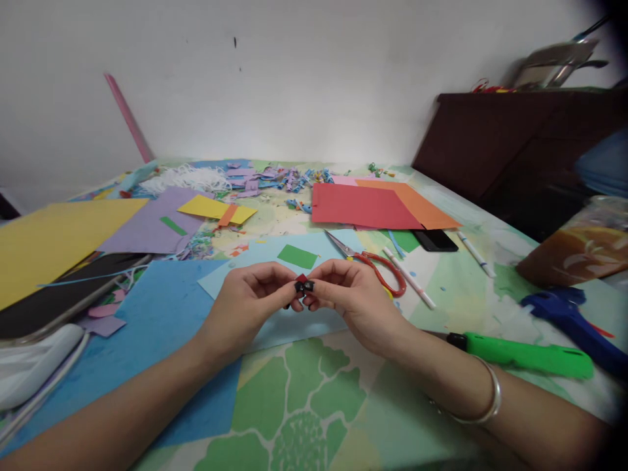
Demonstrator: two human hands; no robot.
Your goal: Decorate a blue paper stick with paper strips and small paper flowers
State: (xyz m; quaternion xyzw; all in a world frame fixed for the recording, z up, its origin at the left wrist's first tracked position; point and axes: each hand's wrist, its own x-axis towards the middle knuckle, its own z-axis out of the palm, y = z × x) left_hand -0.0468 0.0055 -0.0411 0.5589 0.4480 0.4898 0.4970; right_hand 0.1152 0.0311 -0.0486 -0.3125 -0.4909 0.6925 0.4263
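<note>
My left hand (260,294) and my right hand (346,291) meet in the middle, thumbs and fingertips pinched together. Between them shows a small piece of red paper (301,279), mostly hidden by dark-nailed fingertips. Below the hands lies a light blue sheet (279,330), with a green paper rectangle (298,256) on it just beyond the fingers. Scissors with red handles (387,271) rest just past my right hand, blades partly spread.
At left are blue (167,307), purple (159,226) and yellow sheets (73,222). Red (363,205) and orange sheets (422,206) lie at the back right. A green lighter (530,355), a blue-handled tool (574,320) and a drink cup (583,242) stand near my right arm.
</note>
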